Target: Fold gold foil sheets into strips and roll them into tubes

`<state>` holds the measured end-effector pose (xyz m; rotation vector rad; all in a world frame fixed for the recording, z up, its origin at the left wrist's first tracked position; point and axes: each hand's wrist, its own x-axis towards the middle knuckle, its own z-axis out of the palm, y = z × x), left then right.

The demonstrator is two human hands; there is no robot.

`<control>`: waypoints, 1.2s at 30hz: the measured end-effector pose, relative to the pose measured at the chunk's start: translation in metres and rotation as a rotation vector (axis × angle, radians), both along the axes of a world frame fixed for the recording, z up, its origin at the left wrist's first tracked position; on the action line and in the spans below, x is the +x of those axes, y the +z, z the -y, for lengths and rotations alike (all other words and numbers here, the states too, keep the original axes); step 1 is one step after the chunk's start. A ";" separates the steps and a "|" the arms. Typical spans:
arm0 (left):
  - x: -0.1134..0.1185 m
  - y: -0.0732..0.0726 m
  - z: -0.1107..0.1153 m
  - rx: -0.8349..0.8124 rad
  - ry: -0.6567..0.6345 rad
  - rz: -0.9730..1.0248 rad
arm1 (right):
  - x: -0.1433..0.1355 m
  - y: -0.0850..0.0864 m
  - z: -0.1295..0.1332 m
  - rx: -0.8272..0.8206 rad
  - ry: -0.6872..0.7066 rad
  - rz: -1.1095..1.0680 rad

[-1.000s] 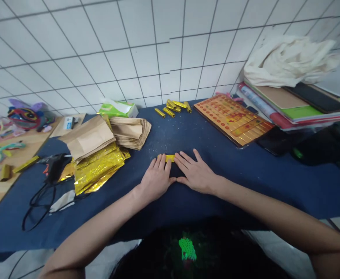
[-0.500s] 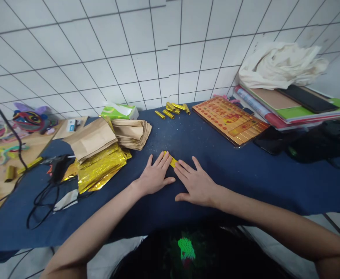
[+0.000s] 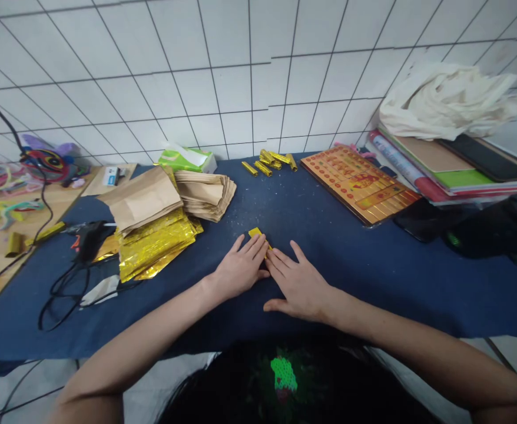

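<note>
A narrow strip of shiny gold foil paper (image 3: 254, 232) lies on the dark blue cloth, mostly covered by my fingers. My left hand (image 3: 241, 270) rests flat over it, fingers stretched out, with the far end of the strip showing past the fingertips. Flat beside it, my right hand (image 3: 301, 285) has its fingertips at the near end of the strip and its thumb spread apart. The fingertips of both hands almost meet. Several small gold rolls (image 3: 271, 160) lie by the wall beyond my hands.
To the left are gold foil sheets (image 3: 159, 247), brown paper (image 3: 141, 197), a green tissue pack (image 3: 186, 160) and a black glue gun (image 3: 89, 240) with its cord. At the right sit an orange-gold printed board (image 3: 358, 182), stacked folders (image 3: 435, 159) and a white cloth (image 3: 450, 103).
My left hand has slid slightly along the strip towards my right hand, and more of the strip's far end shows. The camera view has shifted a little.
</note>
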<state>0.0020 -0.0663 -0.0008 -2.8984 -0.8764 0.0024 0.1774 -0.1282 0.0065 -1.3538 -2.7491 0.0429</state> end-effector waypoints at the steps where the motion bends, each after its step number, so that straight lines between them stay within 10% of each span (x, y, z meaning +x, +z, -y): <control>1: -0.001 -0.001 0.002 -0.016 0.001 0.005 | -0.001 0.000 0.001 -0.003 -0.003 0.000; 9: -0.008 -0.001 0.002 -0.164 0.017 0.020 | 0.011 0.011 -0.011 -0.147 0.036 -0.127; 23: -0.008 -0.001 0.002 -0.146 -0.013 0.010 | 0.011 0.013 -0.110 -0.199 -0.004 -0.254; 36: -0.006 0.000 0.009 -0.048 -0.018 0.025 | -0.010 0.031 -0.174 -0.808 0.108 -0.179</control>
